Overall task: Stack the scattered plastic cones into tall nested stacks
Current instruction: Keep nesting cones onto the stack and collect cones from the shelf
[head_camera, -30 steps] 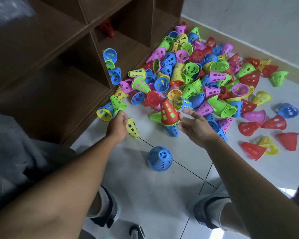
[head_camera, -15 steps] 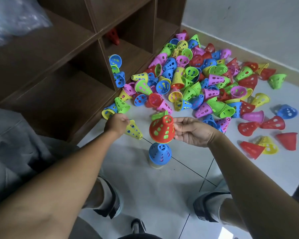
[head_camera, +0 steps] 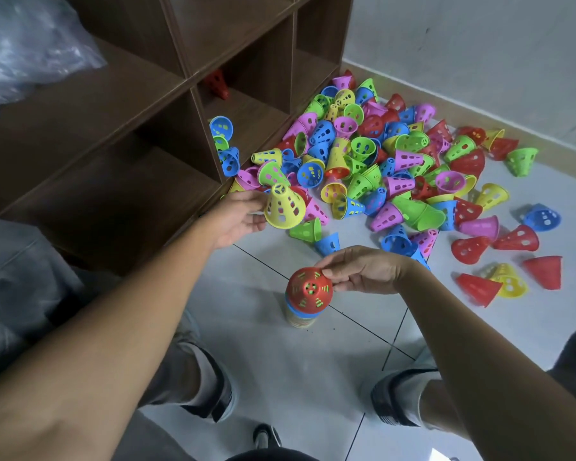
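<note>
A nested stack (head_camera: 301, 314) stands upright on the floor tiles in the middle, seen from above. Its top is a red cone (head_camera: 308, 289) with green showing through its holes, over a blue rim. My right hand (head_camera: 363, 269) pinches that red cone's right side with its fingertips. My left hand (head_camera: 238, 214) holds a yellow cone (head_camera: 284, 207) upright in the air, left of the big pile of scattered cones (head_camera: 379, 161) in red, blue, green, yellow and pink. Several loose red cones (head_camera: 512, 239) lie to the right.
A dark wooden cubby shelf (head_camera: 147, 128) fills the left and back; a red cone (head_camera: 217, 83) and a few blue and green ones (head_camera: 225, 148) sit in it. A crumpled plastic bag (head_camera: 24, 44) lies on the shelf. A white wall (head_camera: 479, 44) runs behind. My knees and shoes are below.
My right hand brought the red cone down onto the blue-topped stack. My left hand lifted the yellow cone off the floor and turned it upright.
</note>
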Demonstrator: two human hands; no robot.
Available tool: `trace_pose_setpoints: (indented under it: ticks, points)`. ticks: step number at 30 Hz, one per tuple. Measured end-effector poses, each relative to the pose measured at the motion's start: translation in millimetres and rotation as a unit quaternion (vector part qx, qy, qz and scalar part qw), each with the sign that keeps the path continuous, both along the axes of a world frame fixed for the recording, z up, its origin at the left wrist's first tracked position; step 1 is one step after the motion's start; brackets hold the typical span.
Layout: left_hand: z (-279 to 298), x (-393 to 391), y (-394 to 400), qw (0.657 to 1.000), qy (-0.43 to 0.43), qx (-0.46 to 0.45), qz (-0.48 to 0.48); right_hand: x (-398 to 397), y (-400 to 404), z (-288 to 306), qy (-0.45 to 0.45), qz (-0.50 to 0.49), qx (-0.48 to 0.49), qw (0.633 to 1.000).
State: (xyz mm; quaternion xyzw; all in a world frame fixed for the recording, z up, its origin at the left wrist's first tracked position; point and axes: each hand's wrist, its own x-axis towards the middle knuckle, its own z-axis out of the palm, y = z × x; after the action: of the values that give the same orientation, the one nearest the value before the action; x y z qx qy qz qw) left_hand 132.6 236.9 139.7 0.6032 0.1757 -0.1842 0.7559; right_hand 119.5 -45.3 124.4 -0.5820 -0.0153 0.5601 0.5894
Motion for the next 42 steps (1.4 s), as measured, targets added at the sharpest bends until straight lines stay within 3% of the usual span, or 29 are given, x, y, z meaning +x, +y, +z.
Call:
trace_pose_setpoints:
  ticks: [6,13,17,26,32,37,42]
  points:
    - [12,-2,-5,0.985,-0.001,-0.075,-0.152,-4,-2,-4,-0.033,-0.004,-0.064,0.997]
    - [21,-9,-19,0.944,0.032,-0.038,-0.326,0,-7,-14,-0.062,-0.111,-0.123,0.984]
    - [22,-13,-29,0.924,0.063,0.004,-0.377,-1,-14,-19,-0.059,-0.135,-0.148,0.978]
    - [3,-23,-31,0.904,0.12,0.055,-0.406,-6,-14,-22,-0.052,-0.152,-0.167,0.973]
    - [-12,-28,-27,0.915,0.144,0.061,-0.373,-12,-10,-27,-0.032,-0.153,-0.171,0.973]
    - [-34,-49,-20,0.912,0.217,0.02,-0.347,-26,-6,-37,0.081,-0.136,-0.19,0.969]
    - [-46,-68,-29,0.908,0.282,-0.062,-0.302,-41,1,-51,0.234,-0.165,-0.12,0.951]
